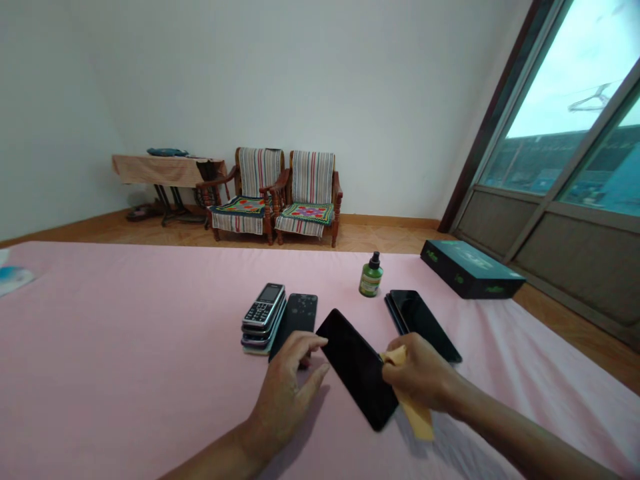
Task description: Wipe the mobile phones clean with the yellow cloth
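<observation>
A black smartphone [357,368] is tilted, screen up, over the pink table surface [125,347]. My left hand [287,390] grips its left edge with fingers and thumb. My right hand [420,375] is closed on a yellow cloth [415,413], pressed against the phone's right edge. Behind my left hand lies a stack of phones [263,317] topped by a keypad phone, with a black phone [299,313] beside it. Two stacked dark phones [421,321] lie behind my right hand.
A small green spray bottle [371,276] with a black cap stands at the back of the table. A dark teal box [470,268] lies at the far right corner. Two striped wooden armchairs [277,195] and a side table [163,171] stand by the far wall.
</observation>
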Demonstrator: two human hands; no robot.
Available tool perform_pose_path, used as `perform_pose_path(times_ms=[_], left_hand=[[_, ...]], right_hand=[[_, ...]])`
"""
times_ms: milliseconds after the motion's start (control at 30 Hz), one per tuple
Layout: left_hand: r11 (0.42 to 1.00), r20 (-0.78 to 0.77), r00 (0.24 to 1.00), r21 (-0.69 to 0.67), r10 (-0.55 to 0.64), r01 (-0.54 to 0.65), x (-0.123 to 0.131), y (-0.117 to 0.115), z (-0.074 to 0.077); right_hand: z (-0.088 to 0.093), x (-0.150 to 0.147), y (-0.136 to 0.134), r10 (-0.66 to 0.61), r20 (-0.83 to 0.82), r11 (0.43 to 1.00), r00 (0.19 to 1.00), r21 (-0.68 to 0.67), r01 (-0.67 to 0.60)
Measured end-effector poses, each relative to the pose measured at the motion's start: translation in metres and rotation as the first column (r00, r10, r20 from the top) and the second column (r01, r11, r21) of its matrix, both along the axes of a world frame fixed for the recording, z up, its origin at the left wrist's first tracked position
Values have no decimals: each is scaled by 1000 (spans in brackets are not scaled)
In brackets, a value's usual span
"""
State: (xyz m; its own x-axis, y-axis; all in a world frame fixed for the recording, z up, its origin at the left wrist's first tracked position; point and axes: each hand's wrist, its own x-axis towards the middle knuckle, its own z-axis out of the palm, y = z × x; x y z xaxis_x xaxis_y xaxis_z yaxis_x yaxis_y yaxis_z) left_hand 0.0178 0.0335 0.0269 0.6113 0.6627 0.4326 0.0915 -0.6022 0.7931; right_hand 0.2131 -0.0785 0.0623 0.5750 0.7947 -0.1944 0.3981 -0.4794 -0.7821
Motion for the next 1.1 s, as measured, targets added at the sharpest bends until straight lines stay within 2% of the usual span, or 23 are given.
perform_pose_path(times_ms=[67, 133, 200, 400, 533, 600, 800, 900, 1000, 1100], left_hand=[[999, 15, 999, 31, 39, -39, -2, 5, 3], [996, 6, 998, 52, 66, -66, -6, 10, 6], [996, -13, 998, 63, 63, -62, -10, 14, 9], [997, 4, 1000, 76, 18, -19, -23, 19, 11], [996, 5, 999, 69, -52, 52, -31, 21, 12], [995, -2, 997, 65, -79, 79, -35, 21, 13], [991, 1, 995, 88, -98, 97, -39, 17, 15], [990, 12, 996, 118, -84, 82, -39, 15, 13], [990, 28, 998, 136, -50, 46, -41, 14, 9], [987, 28, 999, 159, -24, 20, -43, 11, 4]], right_hand=[[7, 2, -7, 91, 171, 996, 981, -18, -89], [13, 2, -14, 242, 345, 970, 907, -64, -234], [18, 1, -20, 355, 442, 932, 824, -95, -350], [19, 1, -25, 529, 528, 821, 665, -118, -559], [19, 4, -20, 556, 616, 781, 558, -159, -604], [22, 5, -16, 566, 629, 765, 533, -160, -624], [34, 6, -3, 593, 627, 739, 505, -176, -650], [36, 11, 1, 589, 621, 720, 517, -114, -684], [35, 17, 3, 562, 577, 704, 592, 43, -709], [32, 12, 4, 392, 536, 778, 747, 240, -580]])
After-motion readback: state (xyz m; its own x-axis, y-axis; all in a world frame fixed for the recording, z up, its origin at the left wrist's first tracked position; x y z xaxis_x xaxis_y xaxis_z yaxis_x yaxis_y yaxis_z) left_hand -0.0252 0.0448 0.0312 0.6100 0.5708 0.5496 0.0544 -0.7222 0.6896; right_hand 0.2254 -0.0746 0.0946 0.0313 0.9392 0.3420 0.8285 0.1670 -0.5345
